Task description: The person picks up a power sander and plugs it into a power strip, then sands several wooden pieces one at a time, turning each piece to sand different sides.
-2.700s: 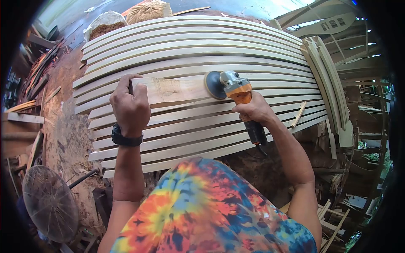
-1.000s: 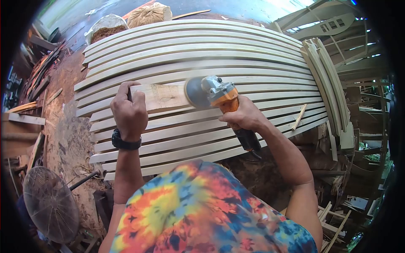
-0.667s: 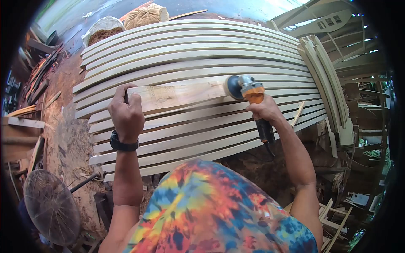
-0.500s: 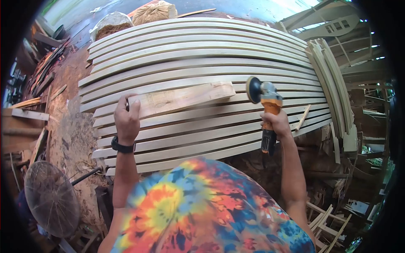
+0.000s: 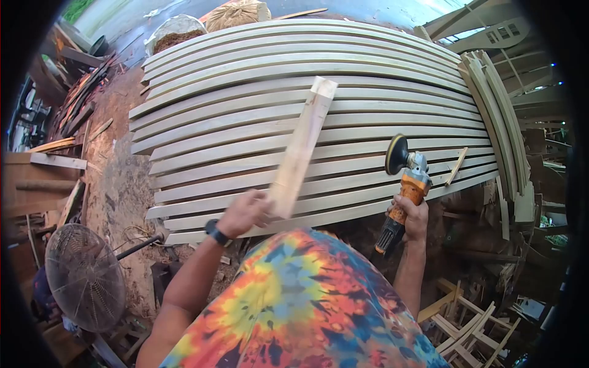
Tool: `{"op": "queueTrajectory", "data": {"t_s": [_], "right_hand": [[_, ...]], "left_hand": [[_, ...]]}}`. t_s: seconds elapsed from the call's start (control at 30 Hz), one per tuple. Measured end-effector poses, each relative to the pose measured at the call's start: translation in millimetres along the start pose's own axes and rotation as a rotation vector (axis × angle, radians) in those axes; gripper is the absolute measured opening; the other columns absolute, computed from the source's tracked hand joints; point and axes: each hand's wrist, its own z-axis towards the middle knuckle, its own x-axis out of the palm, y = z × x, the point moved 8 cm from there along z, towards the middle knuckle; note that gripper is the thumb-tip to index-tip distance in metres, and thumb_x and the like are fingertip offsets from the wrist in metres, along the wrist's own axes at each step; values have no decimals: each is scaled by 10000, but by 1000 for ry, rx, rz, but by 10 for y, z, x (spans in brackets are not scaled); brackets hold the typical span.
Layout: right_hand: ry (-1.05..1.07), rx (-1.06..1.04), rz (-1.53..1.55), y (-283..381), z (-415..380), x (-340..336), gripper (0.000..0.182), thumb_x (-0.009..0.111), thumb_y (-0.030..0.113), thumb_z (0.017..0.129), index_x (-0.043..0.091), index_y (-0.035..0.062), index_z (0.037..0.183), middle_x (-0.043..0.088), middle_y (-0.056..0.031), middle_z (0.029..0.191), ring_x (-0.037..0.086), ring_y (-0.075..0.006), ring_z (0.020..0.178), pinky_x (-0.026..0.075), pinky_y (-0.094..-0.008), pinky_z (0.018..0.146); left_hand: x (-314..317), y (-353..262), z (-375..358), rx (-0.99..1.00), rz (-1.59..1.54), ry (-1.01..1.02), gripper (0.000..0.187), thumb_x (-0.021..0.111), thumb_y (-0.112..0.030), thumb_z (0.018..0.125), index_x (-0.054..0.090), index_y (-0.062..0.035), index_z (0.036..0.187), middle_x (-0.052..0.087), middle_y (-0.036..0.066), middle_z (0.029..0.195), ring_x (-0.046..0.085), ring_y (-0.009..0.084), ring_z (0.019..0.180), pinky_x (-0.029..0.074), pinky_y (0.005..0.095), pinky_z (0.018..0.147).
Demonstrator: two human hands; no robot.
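A short, thick wooden board (image 5: pixel 302 150) is tilted steeply over the rows of long pale slats (image 5: pixel 233 110), its far end pointing away from me. At its near end is my left hand (image 5: pixel 248 213), with a dark watch on the wrist; the fingers are closed on the board's edge. My right hand (image 5: pixel 412 214) is wrapped round the body of an orange and black power sander (image 5: pixel 415 184). The sander's round disc faces left, apart from the board. A thin wood strip (image 5: pixel 456 166) lies on the slats right of the sander.
Curved boards (image 5: pixel 496 116) lie across the slats' right end. A round fan (image 5: pixel 84 276) stands at the lower left. Sacks (image 5: pixel 238 13) sit beyond the slats. Loose wood pieces (image 5: pixel 475 328) are piled at the lower right.
The board has swung from nearly level to steep, and my left hand has moved right and closer to my body. The sander has moved right and down in view, still in my right hand.
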Motion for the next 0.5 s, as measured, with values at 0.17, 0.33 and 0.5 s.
{"op": "queueTrajectory", "data": {"t_s": [0.17,0.33,0.5], "right_hand": [[-42,-17,22,21,-182,-98,288,758,77,827,597,-27,1042,639,-80,791,674,-181,614,594,-325,591],[-115,-22,31,-52,-371,-405,323,758,77,843,582,-22,1095,645,-91,821,682,-188,647,594,-328,597],[-224,-74,55,-175,-546,-777,374,732,66,867,545,-24,1178,659,-107,837,683,-195,656,601,-330,599]], "left_hand": [[901,-104,500,189,415,256,534,524,-428,1068,570,38,1325,722,170,1066,723,219,816,598,359,728],[1052,-625,561,416,437,169,461,661,-429,977,718,8,1111,712,187,816,691,292,691,544,428,700],[-614,-1210,773,661,378,-867,280,692,-262,916,715,15,952,685,171,745,666,296,683,538,409,688]]}}
